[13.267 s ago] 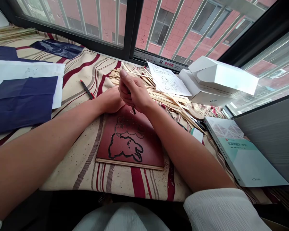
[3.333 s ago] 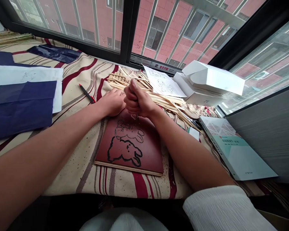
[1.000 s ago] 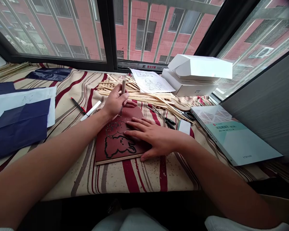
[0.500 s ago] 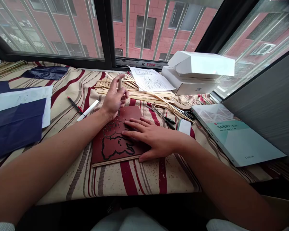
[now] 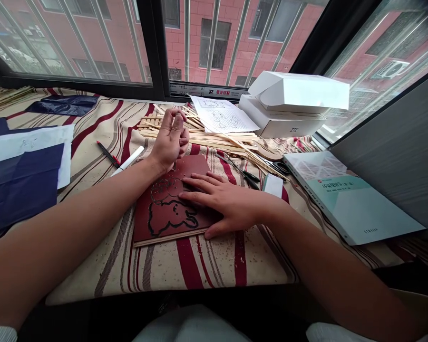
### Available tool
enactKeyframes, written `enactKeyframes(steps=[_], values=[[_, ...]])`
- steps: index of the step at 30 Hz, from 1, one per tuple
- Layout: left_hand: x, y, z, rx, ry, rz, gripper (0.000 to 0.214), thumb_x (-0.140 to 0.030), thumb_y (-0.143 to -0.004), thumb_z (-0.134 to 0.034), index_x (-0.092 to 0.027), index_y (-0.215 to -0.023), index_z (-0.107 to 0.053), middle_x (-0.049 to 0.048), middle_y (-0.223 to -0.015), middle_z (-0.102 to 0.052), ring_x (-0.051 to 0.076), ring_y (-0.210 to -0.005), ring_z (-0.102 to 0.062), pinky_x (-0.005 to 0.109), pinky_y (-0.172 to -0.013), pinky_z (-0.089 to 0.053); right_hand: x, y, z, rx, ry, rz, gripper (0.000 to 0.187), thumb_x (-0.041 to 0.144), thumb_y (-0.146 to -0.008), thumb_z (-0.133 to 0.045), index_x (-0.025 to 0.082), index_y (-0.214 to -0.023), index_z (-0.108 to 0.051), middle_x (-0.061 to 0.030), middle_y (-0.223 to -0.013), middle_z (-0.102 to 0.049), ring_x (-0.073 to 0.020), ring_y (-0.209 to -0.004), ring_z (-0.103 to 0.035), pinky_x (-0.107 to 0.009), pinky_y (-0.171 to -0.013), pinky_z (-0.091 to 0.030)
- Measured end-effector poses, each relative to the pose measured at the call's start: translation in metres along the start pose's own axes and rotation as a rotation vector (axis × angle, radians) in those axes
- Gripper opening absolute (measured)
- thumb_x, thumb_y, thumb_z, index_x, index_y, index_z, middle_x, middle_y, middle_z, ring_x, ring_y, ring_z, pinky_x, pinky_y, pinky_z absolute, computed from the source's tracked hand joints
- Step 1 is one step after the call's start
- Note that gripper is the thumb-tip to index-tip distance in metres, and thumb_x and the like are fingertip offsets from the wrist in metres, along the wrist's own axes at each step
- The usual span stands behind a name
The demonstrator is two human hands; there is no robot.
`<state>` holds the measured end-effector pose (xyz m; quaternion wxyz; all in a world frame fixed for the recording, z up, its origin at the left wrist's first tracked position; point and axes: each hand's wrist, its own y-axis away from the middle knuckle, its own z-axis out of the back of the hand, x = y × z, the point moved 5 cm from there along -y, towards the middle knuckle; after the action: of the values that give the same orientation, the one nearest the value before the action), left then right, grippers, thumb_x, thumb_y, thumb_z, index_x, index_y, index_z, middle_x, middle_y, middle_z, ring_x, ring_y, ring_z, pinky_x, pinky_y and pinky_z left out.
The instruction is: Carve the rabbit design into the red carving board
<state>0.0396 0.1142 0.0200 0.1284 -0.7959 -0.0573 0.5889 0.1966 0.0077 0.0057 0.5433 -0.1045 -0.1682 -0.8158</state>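
A reddish-brown wooden board point(image 5: 174, 219) lies on the striped cloth, carved with a black-outlined cartoon animal and other curved lines. Near its far edge my left hand point(image 5: 170, 142) is closed around a carving tool point(image 5: 174, 166). The handle is mostly hidden by the fingers; the thin shaft points down at the board, and whether its tip touches is unclear. My right hand point(image 5: 230, 202) lies flat on the board's right part, fingers spread, covering some of the carving. Small wood chips are scattered over the board and the cloth in front.
Behind the board lie wooden strips point(image 5: 217, 138), a sheet of line drawings point(image 5: 230, 118) and white boxes point(image 5: 288, 123). To the right are pliers-like black-handled tools point(image 5: 249, 178), an eraser-like block point(image 5: 273, 185) and a book point(image 5: 356, 199). Pens point(image 5: 109, 154) and dark blue sheets point(image 5: 24, 175) lie left.
My left hand has turned slightly, with the thumb now up over the tool's handle, hiding it. The right hand stays flat on the board. The view has shifted slightly.
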Motion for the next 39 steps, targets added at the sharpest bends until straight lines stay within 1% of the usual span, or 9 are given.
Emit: enactKeyframes(steps=[5, 11, 17, 22, 25, 28, 32, 34, 39], values=[[0.001, -0.003, -0.006, -0.020, -0.027, 0.036, 0.024, -0.030, -0.117, -0.047, -0.027, -0.093, -0.047, -0.0092, -0.056, -0.037, 0.007, -0.041, -0.021, 0.024, -0.041, -0.013, -0.001, 0.000, 0.000, 0.004, -0.010, -0.014, 0.105, 0.064, -0.094, -0.079, 0.019, -0.178, -0.035, -0.0211, -0.188, -0.012, -0.0464, -0.175, -0.012, -0.070, -0.139, -0.009], [-0.001, -0.010, -0.005, -0.025, -0.035, -0.009, 0.029, -0.018, -0.113, -0.054, -0.025, -0.089, -0.040, -0.0081, -0.066, -0.043, 0.004, -0.043, -0.029, 0.021, -0.040, -0.019, 0.000, 0.000, 0.000, 0.015, -0.007, -0.029, 0.104, 0.063, -0.094, -0.080, 0.019, -0.177, -0.035, -0.0208, -0.188, -0.012, -0.0458, -0.175, -0.011, -0.067, -0.141, -0.009], [0.003, -0.011, -0.005, 0.044, -0.035, -0.010, 0.036, -0.045, -0.116, -0.052, -0.025, -0.087, -0.044, -0.0094, -0.059, -0.033, 0.006, -0.043, -0.019, 0.022, -0.040, -0.013, 0.000, 0.000, 0.001, 0.008, -0.014, -0.014, 0.104, 0.063, -0.094, -0.080, 0.019, -0.177, -0.035, -0.0209, -0.188, -0.014, -0.0457, -0.175, -0.012, -0.068, -0.140, -0.010], [0.009, -0.013, 0.004, -0.170, -0.047, -0.100, 0.052, -0.062, -0.110, -0.058, -0.026, -0.076, -0.041, -0.0066, -0.059, -0.032, 0.009, -0.045, -0.023, 0.028, -0.040, -0.016, -0.001, -0.001, 0.000, -0.010, -0.027, -0.007, 0.103, 0.060, -0.093, -0.082, 0.018, -0.176, -0.038, -0.0225, -0.187, -0.015, -0.0455, -0.175, -0.012, -0.070, -0.140, -0.011], [0.005, -0.009, 0.005, -0.247, -0.093, -0.241, 0.052, -0.058, -0.109, -0.064, -0.025, -0.076, -0.041, -0.0050, -0.063, -0.036, 0.009, -0.049, -0.030, 0.028, -0.042, -0.022, -0.002, -0.001, 0.000, -0.019, -0.044, 0.004, 0.104, 0.060, -0.092, -0.083, 0.018, -0.176, -0.038, -0.0238, -0.187, -0.016, -0.0463, -0.175, -0.013, -0.072, -0.139, -0.010], [0.002, -0.005, 0.001, -0.190, -0.110, -0.260, 0.048, -0.051, -0.111, -0.063, -0.025, -0.075, -0.043, -0.0049, -0.060, -0.038, 0.008, -0.047, -0.032, 0.027, -0.041, -0.024, -0.002, -0.001, 0.000, -0.027, -0.054, 0.011, 0.103, 0.060, -0.092, -0.083, 0.017, -0.175, -0.039, -0.0246, -0.187, -0.017, -0.0463, -0.175, -0.013, -0.072, -0.139, -0.010], [0.002, -0.005, -0.008, 0.065, -0.029, -0.026, 0.049, -0.051, -0.113, -0.057, -0.024, -0.075, -0.044, -0.0072, -0.055, -0.033, 0.006, -0.041, -0.023, 0.024, -0.039, -0.019, -0.002, -0.002, 0.000, -0.020, -0.043, 0.009, 0.102, 0.060, -0.093, -0.081, 0.018, -0.176, -0.038, -0.0232, -0.187, -0.015, -0.0444, -0.175, -0.011, -0.069, -0.140, -0.009], [0.001, -0.005, -0.011, 0.129, 0.005, 0.052, 0.048, -0.046, -0.115, -0.054, -0.023, -0.074, -0.044, -0.0080, -0.053, -0.031, 0.006, -0.040, -0.019, 0.022, -0.039, -0.015, -0.002, -0.002, 0.000, -0.014, -0.045, 0.011, 0.102, 0.061, -0.093, -0.081, 0.018, -0.176, -0.038, -0.0230, -0.187, -0.015, -0.0440, -0.176, -0.010, -0.068, -0.140, -0.008], [0.001, -0.005, -0.009, 0.016, 0.019, -0.016, 0.049, -0.048, -0.113, -0.058, -0.024, -0.073, -0.043, -0.0069, -0.054, -0.031, 0.007, -0.041, -0.021, 0.024, -0.037, -0.016, -0.004, -0.002, -0.001, -0.007, -0.061, 0.009, 0.105, 0.062, -0.092, -0.083, 0.018, -0.176, -0.037, -0.0223, -0.188, -0.014, -0.0441, -0.176, -0.007, -0.069, -0.140, -0.006]])
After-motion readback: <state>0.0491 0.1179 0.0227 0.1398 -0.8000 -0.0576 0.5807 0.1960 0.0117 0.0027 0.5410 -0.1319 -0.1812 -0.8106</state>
